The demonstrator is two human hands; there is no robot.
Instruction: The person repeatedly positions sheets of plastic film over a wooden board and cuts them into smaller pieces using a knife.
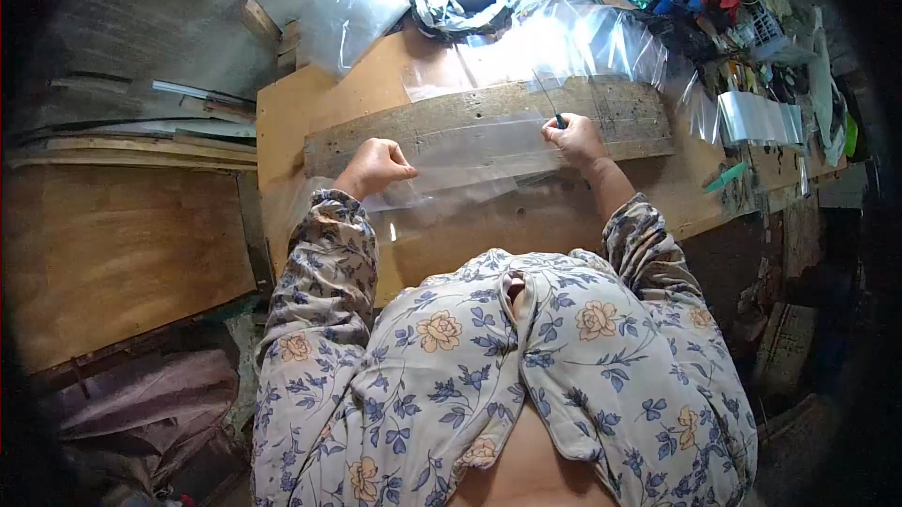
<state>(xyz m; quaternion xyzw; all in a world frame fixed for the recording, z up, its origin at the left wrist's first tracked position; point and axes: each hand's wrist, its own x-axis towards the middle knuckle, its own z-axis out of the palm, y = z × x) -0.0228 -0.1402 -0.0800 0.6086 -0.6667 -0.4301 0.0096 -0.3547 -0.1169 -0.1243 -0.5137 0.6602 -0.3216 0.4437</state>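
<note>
On the tan plywood tabletop (pixel 291 122), a long, worn, grey-brown wooden plank (pixel 629 117) is overlaid by a thin, clear plastic sheet (pixel 484 157).
The plank is apparently placed as firm backing. The sheet's left part is pinched by the left hand (pixel 379 167), probably for steadiness; a slim, dark-handled tool (pixel 561 120) is pinched in the right hand (pixel 576 141). The tool's tip is lost in glare, and the sheet's edges are hardly distinguishable.

I'm watching through one head-worn camera that is looking forward and down from close above the near floral shirt (pixel 470 347), framing the left hand (pixel 378 167) and right hand (pixel 577 139) over the farther wooden table (pixel 287 126).
</note>
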